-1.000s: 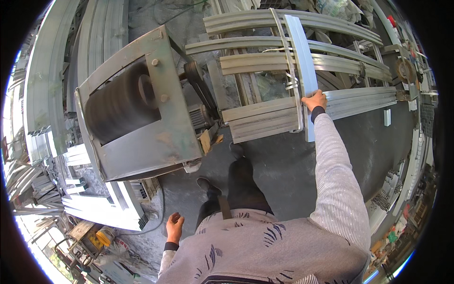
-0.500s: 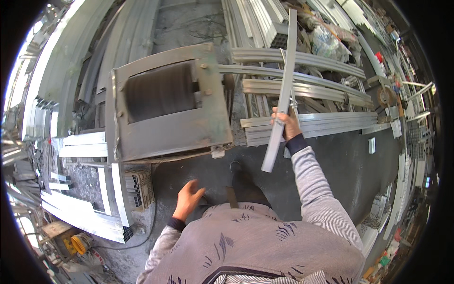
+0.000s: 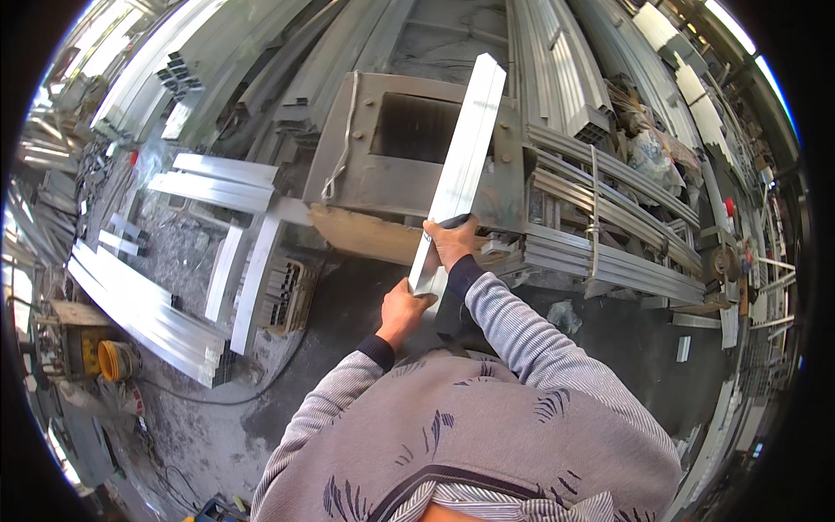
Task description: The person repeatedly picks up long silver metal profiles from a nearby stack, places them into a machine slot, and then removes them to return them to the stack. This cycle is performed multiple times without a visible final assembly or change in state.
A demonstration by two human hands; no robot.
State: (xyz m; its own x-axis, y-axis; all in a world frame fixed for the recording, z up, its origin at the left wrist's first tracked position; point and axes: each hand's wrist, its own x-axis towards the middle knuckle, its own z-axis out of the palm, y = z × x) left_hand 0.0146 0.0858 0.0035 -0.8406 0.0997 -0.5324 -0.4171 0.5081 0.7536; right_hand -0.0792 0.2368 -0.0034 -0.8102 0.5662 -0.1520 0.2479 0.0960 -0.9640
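Your left hand (image 3: 403,315) has its fingers closed on the near end of the silver bar (image 3: 467,143), your right hand (image 3: 454,242) grips it just farther up, and it points away from you, crossing your view of the machine (image 3: 400,181).

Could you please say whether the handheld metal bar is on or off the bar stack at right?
Off: the left hand and right hand grip the metal bar, left of the bar stack.

L hand (image 3: 404,313) & R hand (image 3: 454,242) hide 2 pts. of metal bar (image 3: 468,148); drum (image 3: 407,129) behind part-hid. (texture unclear).
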